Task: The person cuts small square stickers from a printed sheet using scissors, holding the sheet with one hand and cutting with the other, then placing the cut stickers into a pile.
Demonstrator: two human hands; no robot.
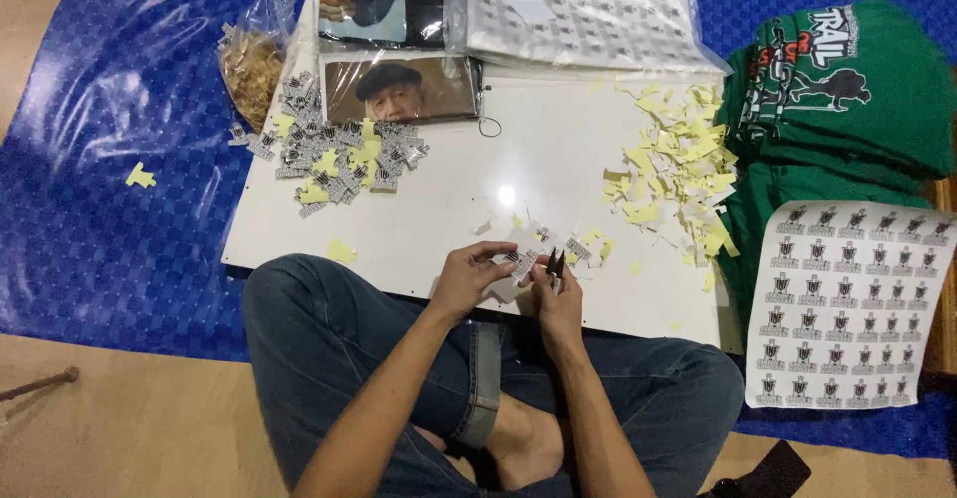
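On the white board (518,174) laid over a blue mat (110,219), a person sits cross-legged in jeans, both hands at the board's near edge. From the head view, the left hand (467,277) has its grip closed on a small cut sticker piece (520,265), thumb and fingers pinching it just above the board. Touching that piece, the right hand (560,297) is closed around small dark snips (553,262); whether the blades are parted is hard to tell at this size. A few loose stickers (578,248) lie just beyond the hands. Far left on the board sits a pile of cut stickers (334,159) mixed with yellow bits, beside a clear bag (254,54). Yellow backing scraps (678,169) heap up at the right side. Two photo prints (399,87) lie at the far edge. Off the board to the right lie folded green shirts (847,99) and a printed sticker sheet (847,304).
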